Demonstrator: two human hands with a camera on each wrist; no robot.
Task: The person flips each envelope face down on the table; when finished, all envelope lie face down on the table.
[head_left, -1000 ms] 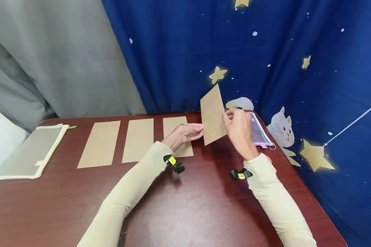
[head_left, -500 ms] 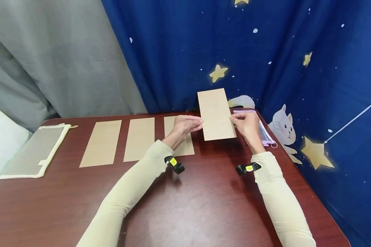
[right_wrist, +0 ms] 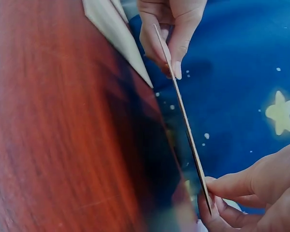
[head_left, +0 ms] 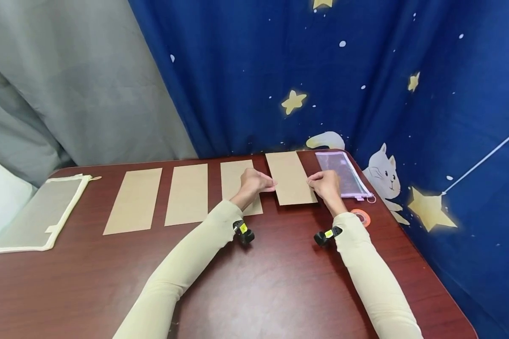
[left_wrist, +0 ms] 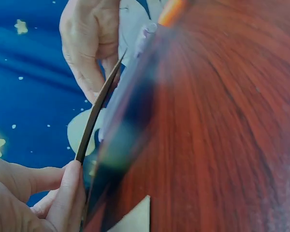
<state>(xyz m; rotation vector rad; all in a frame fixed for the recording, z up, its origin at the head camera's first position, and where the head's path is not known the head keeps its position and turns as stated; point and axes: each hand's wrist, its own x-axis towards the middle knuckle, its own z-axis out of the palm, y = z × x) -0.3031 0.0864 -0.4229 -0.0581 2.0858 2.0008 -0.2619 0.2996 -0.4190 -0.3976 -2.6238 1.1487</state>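
Observation:
A thin tan rectangular board [head_left: 291,179] is held between both hands, low over the far right part of the table. My left hand [head_left: 254,184] pinches its left long edge between thumb and fingers. On the opposite edge, my right hand [head_left: 325,184] pinches it the same way. Both wrist views show the board [right_wrist: 187,125] nearly edge-on, with a gap and a dark shadow between it and the tabletop. Three similar boards lie flat in a row to the left: one board [head_left: 133,202] farthest out, a middle board [head_left: 188,193], and a nearer board [head_left: 233,176] partly covered by my left hand.
A lavender zip mesh pouch [head_left: 343,174] lies at the table's right corner, with an orange ring-shaped roll [head_left: 362,217] in front of it. A cream-edged mesh pouch [head_left: 29,221] sits at the far left. Curtains [head_left: 237,80] hang right behind the table's back edge.
The board was upright and turned at an angle, then swung to face me. Both hands have since lowered and tipped it down toward the tabletop, beside the row.

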